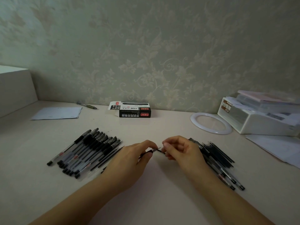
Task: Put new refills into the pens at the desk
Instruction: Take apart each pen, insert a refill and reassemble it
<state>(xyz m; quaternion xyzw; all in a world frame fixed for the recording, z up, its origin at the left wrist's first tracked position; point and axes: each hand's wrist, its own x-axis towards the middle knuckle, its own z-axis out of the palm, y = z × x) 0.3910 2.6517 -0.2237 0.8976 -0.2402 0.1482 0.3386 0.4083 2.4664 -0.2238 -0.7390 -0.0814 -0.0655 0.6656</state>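
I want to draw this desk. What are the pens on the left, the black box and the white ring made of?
Pens: likely clear plastic, since the refills show through.
Black box: probably printed cardboard, with a folded open flap.
White ring: seemingly smooth glossy plastic; hard to be sure.

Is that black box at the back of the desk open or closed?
Open. The box lies on its side with its white end flap swung out to the left. What is inside cannot be seen.

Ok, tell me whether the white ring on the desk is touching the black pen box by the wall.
Apart. The head view shows the white ring lying well to the right of the black pen box, with a wide stretch of bare desk between them.
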